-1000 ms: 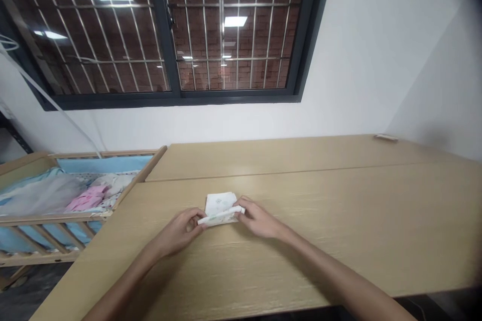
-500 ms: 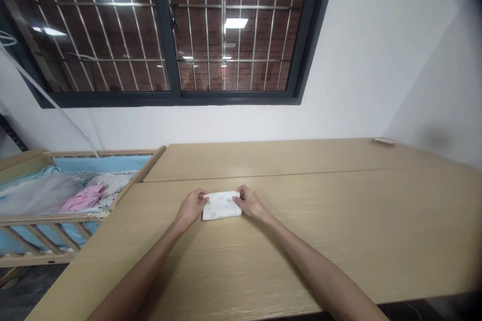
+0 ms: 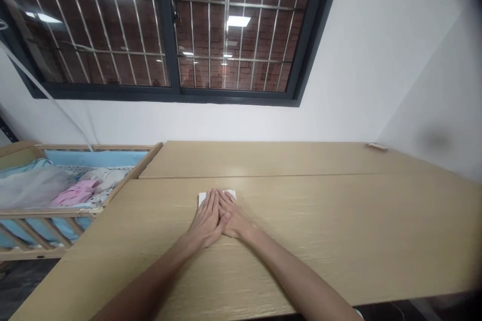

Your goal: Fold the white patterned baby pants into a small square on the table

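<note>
A small folded white cloth [image 3: 202, 197] with a faint print lies on the wooden table [image 3: 309, 220], mostly covered by my hands. My left hand [image 3: 208, 218] rests flat on its left part, fingers stretched forward. Beside it, my right hand [image 3: 231, 214] lies flat over the right part, its fingers also extended. The two hands touch in the middle, thumbs close together. Only the cloth's upper corners show past my fingers.
At the left stands a wooden crib [image 3: 48, 214] with blue lining, holding a pink cloth [image 3: 77, 193] and white netting [image 3: 33, 188]. A small flat object [image 3: 376, 146] lies at the table's far right. A barred window [image 3: 233, 35] is above the table.
Both hands have let go of the cloth's upper corners and moved together. They now lie flat on top of it. The view has shifted slightly.
</note>
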`<state>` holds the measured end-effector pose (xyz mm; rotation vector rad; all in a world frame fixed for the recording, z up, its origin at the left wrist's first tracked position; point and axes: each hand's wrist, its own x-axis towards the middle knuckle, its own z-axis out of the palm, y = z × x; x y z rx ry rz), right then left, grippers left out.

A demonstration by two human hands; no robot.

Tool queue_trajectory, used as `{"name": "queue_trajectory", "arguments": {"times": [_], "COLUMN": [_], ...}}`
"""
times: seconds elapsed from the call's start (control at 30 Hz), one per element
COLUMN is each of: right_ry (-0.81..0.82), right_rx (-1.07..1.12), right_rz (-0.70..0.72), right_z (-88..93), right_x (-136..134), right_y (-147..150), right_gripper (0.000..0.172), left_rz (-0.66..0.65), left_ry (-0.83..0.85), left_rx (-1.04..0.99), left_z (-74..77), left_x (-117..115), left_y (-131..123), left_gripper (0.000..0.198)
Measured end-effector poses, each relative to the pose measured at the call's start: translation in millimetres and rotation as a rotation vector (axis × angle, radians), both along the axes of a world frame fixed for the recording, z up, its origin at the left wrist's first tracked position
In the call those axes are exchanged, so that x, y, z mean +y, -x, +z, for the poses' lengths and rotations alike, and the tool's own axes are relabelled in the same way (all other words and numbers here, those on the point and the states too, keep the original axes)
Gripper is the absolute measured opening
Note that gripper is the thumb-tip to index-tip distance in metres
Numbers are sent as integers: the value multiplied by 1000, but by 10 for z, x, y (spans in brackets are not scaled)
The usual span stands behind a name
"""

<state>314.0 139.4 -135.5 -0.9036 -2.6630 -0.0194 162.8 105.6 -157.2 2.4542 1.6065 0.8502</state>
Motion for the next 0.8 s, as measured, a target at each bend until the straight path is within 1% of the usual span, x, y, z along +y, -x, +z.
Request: {"name": "queue_trajectory", "arguments": {"times": [0.1, 0.2, 0.3, 0.4, 0.5, 0.57, 0.63, 0.7, 0.8], "right_ry": [53, 147, 228, 326, 436, 432, 347, 262, 249], "right_rx": [-26, -11, 27, 54, 56, 77, 109, 122, 109], "right_rz": [-32, -61, -85, -157, -228, -236, -201, -118, 10], "right_z": [10, 93, 167, 194, 206, 226, 261, 296, 302], "right_x": [0, -19, -33, -19, -7, -15, -32, -45, -26], "right_y": [17, -23, -133, -289, -409, -448, -465, -477, -494], "right_gripper": [69, 68, 69, 74, 84, 87, 87, 85, 82], "left_rz": [15, 51, 85, 117, 131, 101, 34, -46, -116], "left_ry": [49, 76, 85, 88, 62, -4, -93, -152, -152], "left_rx": [41, 65, 92, 119, 147, 170, 191, 198, 188], "left_z": [-52, -82, -122, -170, -187, -165, -123, -80, -53], "left_x": [22, 51, 62, 61, 52, 44, 40, 43, 65], "left_y": [52, 172, 272, 320, 340, 366, 414, 477, 555], "left_gripper": [80, 79, 80, 80, 80, 80, 77, 70, 64]}}
